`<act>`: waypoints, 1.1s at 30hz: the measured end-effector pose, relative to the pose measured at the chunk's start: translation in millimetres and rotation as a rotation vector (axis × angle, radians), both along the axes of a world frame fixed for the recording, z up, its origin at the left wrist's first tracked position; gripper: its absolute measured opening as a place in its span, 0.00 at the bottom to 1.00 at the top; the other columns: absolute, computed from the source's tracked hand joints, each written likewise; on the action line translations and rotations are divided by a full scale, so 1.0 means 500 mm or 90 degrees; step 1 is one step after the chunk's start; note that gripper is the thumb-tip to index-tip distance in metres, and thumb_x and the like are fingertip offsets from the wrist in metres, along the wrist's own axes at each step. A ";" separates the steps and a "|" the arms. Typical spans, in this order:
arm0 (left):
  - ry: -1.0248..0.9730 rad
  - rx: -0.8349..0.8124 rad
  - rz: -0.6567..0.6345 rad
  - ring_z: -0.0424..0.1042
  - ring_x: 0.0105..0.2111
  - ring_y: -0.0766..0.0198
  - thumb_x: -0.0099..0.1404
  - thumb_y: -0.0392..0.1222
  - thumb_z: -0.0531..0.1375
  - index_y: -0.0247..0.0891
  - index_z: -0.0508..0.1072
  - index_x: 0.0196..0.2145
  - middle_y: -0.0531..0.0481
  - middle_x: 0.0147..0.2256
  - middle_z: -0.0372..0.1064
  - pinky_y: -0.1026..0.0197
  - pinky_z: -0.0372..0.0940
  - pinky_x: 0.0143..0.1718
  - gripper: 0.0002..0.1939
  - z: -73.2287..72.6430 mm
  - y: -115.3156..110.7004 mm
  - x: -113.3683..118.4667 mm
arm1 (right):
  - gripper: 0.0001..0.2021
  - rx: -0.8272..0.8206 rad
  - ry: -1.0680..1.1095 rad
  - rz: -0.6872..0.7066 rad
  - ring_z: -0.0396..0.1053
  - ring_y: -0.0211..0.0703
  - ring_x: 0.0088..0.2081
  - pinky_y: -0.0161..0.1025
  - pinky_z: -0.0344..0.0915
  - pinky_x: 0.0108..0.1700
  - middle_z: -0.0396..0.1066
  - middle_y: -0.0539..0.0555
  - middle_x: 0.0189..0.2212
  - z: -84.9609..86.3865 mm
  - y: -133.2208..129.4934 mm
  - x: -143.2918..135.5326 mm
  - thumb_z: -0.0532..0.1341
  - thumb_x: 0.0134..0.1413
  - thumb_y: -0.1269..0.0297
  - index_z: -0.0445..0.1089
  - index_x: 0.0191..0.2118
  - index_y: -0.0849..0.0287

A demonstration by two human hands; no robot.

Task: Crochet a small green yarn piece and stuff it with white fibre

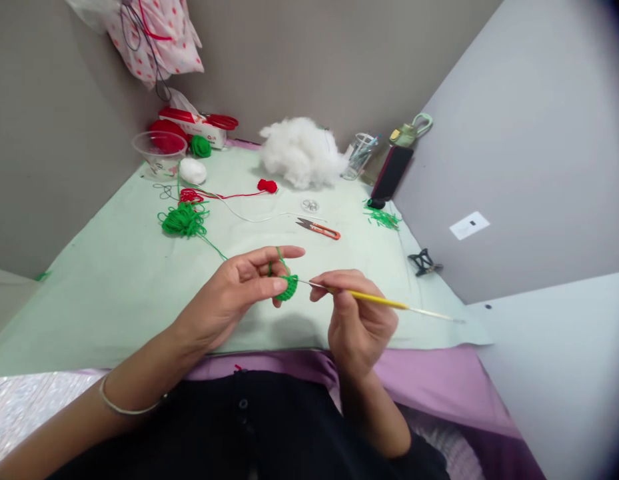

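Note:
My left hand (pixel 242 287) pinches a small round green crochet piece (pixel 288 289) between thumb and fingers, with green yarn running over its raised index finger. In my right hand (pixel 356 313) is a crochet hook with a yellow handle (pixel 379 299), held like a pen. The hook's thin metal tip points left and meets the upper edge of the green piece. From the left hand the yarn leads back to a loose green yarn heap (pixel 184 220) on the pale green tabletop (pixel 114 267).
Orange-handled thread snips (pixel 319 229) and a small round clear case (pixel 310 206) lie beyond my hands. Farther back are white stuffing (pixel 304 153), a white ball (pixel 193 171), a clear tub (pixel 159 157) and a small red bundle (pixel 267 186). A phone (pixel 393 173) leans at the right.

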State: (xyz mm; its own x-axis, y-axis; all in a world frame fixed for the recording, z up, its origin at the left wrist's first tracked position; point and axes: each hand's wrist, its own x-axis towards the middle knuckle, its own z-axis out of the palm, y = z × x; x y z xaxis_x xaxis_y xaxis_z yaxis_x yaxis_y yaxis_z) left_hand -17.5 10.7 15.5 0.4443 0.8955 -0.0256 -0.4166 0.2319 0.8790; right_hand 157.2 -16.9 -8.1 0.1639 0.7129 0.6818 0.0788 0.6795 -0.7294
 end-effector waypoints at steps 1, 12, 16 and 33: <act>0.017 0.028 0.004 0.67 0.32 0.70 0.62 0.39 0.70 0.43 0.82 0.51 0.54 0.32 0.67 0.68 0.66 0.35 0.18 0.002 0.000 -0.001 | 0.10 -0.025 0.034 0.016 0.74 0.39 0.30 0.41 0.72 0.32 0.78 0.52 0.35 0.003 -0.001 0.000 0.59 0.68 0.69 0.79 0.44 0.51; 0.335 0.292 0.136 0.71 0.47 0.62 0.64 0.34 0.65 0.45 0.75 0.57 0.52 0.39 0.70 0.57 0.62 0.58 0.24 0.007 -0.011 -0.004 | 0.08 -0.146 0.141 0.099 0.71 0.35 0.29 0.37 0.69 0.32 0.77 0.51 0.33 0.012 -0.008 0.012 0.61 0.67 0.67 0.80 0.41 0.54; 0.186 0.153 0.033 0.73 0.43 0.63 0.65 0.39 0.67 0.45 0.74 0.59 0.53 0.37 0.68 0.57 0.67 0.53 0.25 -0.004 -0.015 0.010 | 0.07 -0.103 0.123 0.113 0.74 0.39 0.36 0.38 0.70 0.34 0.78 0.52 0.37 0.000 0.007 -0.003 0.62 0.67 0.67 0.80 0.41 0.53; -0.084 -0.143 -0.058 0.67 0.37 0.66 0.62 0.41 0.70 0.39 0.82 0.51 0.48 0.38 0.71 0.65 0.66 0.40 0.19 -0.014 0.002 0.023 | 0.10 -0.021 -0.021 -0.020 0.74 0.41 0.33 0.42 0.73 0.34 0.78 0.52 0.36 -0.013 0.012 0.006 0.60 0.67 0.68 0.79 0.45 0.49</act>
